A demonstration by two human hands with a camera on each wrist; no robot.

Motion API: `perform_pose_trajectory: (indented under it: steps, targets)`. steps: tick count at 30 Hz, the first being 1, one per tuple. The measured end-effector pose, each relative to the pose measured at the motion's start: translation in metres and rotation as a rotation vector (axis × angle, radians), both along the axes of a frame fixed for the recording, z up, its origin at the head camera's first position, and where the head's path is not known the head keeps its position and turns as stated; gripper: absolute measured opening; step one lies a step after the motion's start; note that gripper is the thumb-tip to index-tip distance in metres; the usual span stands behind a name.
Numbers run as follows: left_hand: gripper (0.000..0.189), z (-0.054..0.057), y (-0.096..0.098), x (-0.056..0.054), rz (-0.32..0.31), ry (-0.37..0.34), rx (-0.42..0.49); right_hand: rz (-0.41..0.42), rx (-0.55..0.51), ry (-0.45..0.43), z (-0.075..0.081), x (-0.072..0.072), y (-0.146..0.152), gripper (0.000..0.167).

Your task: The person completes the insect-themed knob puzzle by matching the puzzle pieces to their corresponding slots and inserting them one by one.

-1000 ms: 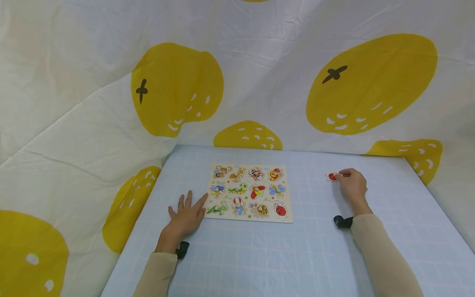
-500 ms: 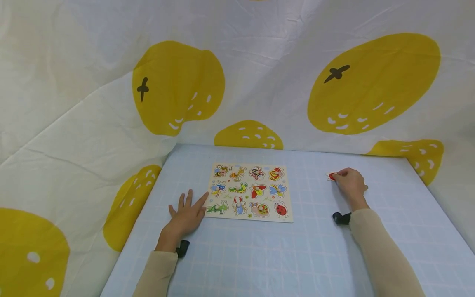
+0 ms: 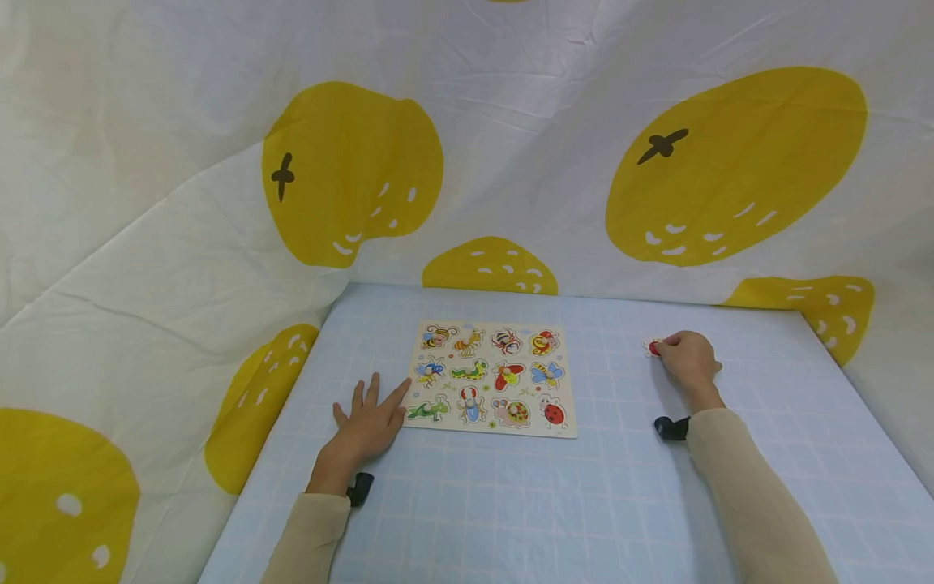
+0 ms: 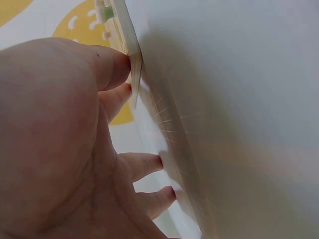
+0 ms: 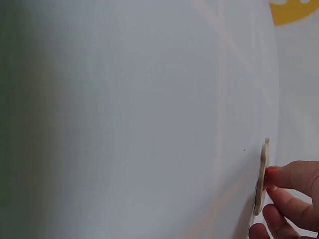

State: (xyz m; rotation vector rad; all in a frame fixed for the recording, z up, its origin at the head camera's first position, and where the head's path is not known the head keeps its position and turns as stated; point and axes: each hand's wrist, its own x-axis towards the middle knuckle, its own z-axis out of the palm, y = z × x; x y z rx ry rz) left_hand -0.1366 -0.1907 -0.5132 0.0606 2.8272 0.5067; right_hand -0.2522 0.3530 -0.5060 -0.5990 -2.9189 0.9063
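Observation:
A wooden peg puzzle board (image 3: 569, 381) printed with colourful insects lies flat on the table. My left hand (image 3: 368, 423) rests at its left edge with fingers spread. In the left wrist view, the thumb (image 4: 113, 67) and one fingertip touch the board's corner (image 4: 132, 47), while other fingertips meet the table. Far off to the right, my right hand (image 3: 687, 361) pinches a small red ladybug puzzle piece (image 3: 653, 347) between thumb and fingertips. The right wrist view shows that piece (image 5: 261, 181) edge-on, close over the cloth, its knob mostly hidden by the fingers.
Pale blue checked cloth (image 3: 496, 511) covers the table. A white curtain with yellow fruit prints (image 3: 511, 162) hangs along the back and left side. Several knobbed insect pieces, such as the caterpillar (image 3: 469, 370), sit in the board; the ladybug picture (image 3: 554, 414) at its lower right shows no knob.
My right hand's fingertips have shifted slightly left, covering more of the ladybug piece. The left hand and the board stay put.

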Motion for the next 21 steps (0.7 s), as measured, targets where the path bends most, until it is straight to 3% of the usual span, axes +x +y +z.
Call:
perform_pose_trajectory:
  steps: [12,21]
  targets:
    - [0.055,0.002,0.0012,0.0,0.004,0.0,0.001,0.064,0.004,0.043,0.0047,0.0043,0.0003,0.032]
    - [0.055,0.0033,0.0015,0.0004,0.004,-0.004,0.001,0.124,0.077,0.037,0.0067,0.0065,-0.0019,0.034]
